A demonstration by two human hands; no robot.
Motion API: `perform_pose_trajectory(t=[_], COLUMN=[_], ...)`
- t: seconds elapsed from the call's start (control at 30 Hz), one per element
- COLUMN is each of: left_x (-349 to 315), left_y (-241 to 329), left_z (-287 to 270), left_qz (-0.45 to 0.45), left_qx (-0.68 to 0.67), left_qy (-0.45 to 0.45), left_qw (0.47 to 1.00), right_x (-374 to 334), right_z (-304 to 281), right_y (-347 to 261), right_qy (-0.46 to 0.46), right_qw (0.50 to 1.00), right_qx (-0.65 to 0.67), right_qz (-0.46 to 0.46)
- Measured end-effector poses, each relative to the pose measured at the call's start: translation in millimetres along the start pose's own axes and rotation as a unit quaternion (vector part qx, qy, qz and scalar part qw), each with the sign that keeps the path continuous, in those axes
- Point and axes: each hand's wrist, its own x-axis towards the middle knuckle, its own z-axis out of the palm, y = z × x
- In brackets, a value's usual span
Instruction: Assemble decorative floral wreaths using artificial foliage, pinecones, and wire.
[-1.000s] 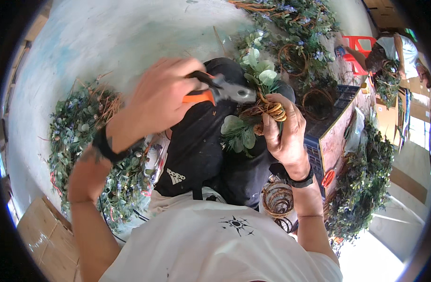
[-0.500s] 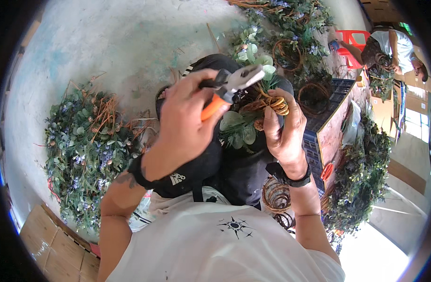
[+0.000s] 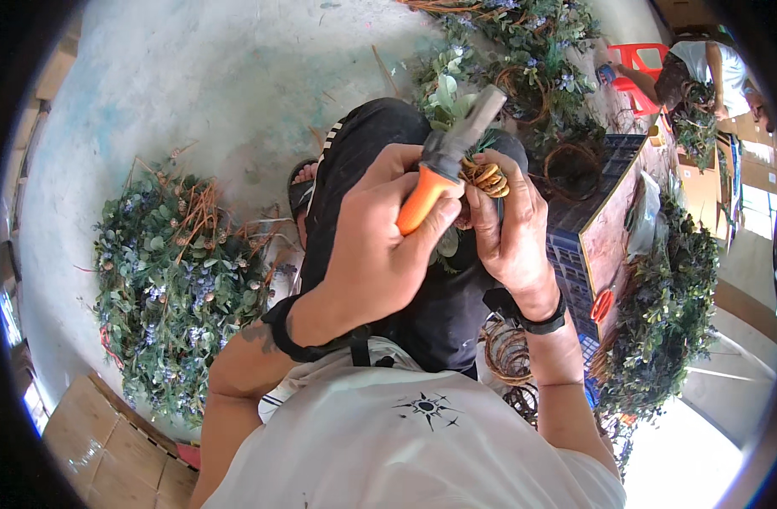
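In my left hand (image 3: 376, 242) is a pair of pliers (image 3: 427, 191) with orange and black handles, its metal jaws tilted up and to the right. My right hand (image 3: 516, 225) pinches a leafy twig wreath (image 3: 488, 180) at a cluster of stacked, yellow-brown rounded pieces. Pale green leaves (image 3: 446, 100) show behind the plier jaws. Most of the wreath lies over my dark trousers, hidden by my hands and the tool. The jaws sit right beside the cluster; whether they touch it I cannot tell.
A heap of greenery with blue flowers and cones (image 3: 185, 288) lies on the left. More greenery (image 3: 660, 297) stands at right, beside a blue crate (image 3: 567, 254) and orange-red scissors (image 3: 603, 304). Twig rings (image 3: 507, 349) lie near my right forearm. Another person (image 3: 719, 72) works by a red chair (image 3: 639, 58).
My left hand and the pliers have come right and down toward the cluster, the jaws turning more upright. My right hand has shifted slightly left, still pinching the wreath.
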Motion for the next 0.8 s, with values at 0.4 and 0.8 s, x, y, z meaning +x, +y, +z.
perform_pose_trajectory(t=[0.4, 0.8], left_x=[10, 19], left_y=[-29, -42], left_z=[-61, -61], left_qz=[0.299, 0.38], left_qx=[0.624, 0.666], left_qy=[0.05, 0.147], left_qw=[0.72, 0.625], right_x=[5, 7], right_z=[-3, -4], right_y=[-1, -3], right_qy=[0.008, 0.003], right_qw=[0.999, 0.999], right_qx=[-0.012, 0.001], right_qz=[-0.041, -0.033])
